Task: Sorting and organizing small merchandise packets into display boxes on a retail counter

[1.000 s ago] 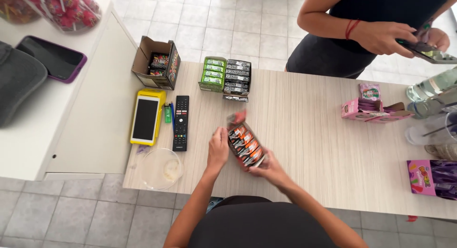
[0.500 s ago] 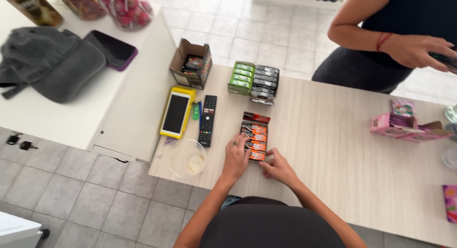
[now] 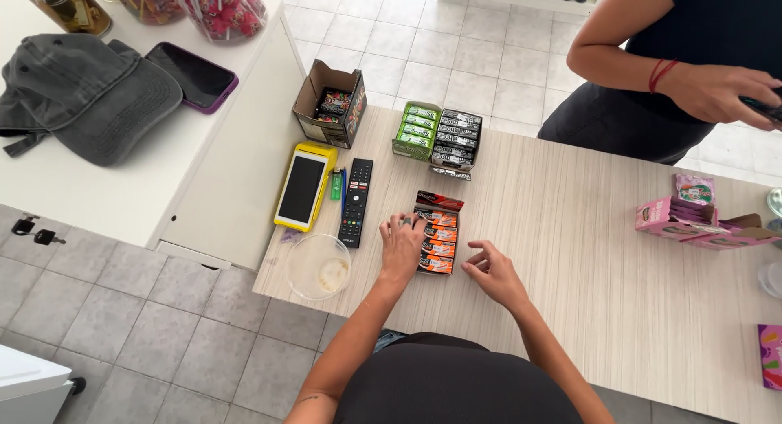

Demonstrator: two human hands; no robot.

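Note:
An open red and orange display box of small packs [image 3: 437, 232] lies flat on the pale wooden counter [image 3: 570, 253]. My left hand [image 3: 402, 245] rests against the box's left side, fingers spread on its edge. My right hand [image 3: 491, 269] hovers just right of the box, fingers loosely curled, holding nothing. A black remote control [image 3: 356, 202] lies just left of my left hand.
A yellow card terminal [image 3: 302, 186], a green lighter [image 3: 336, 184], a clear plastic bowl [image 3: 318, 266], a brown carton [image 3: 330, 105] and green and black pack boxes [image 3: 438, 136] sit nearby. Pink boxes [image 3: 692, 220] lie at right. Another person [image 3: 700, 74] stands across the counter. A grey cap [image 3: 90, 94] and phone [image 3: 191, 75] lie on the white table.
The display box went from tilted in both hands to lying flat on the counter. My right hand has let go and drawn back to the right. The view shifted.

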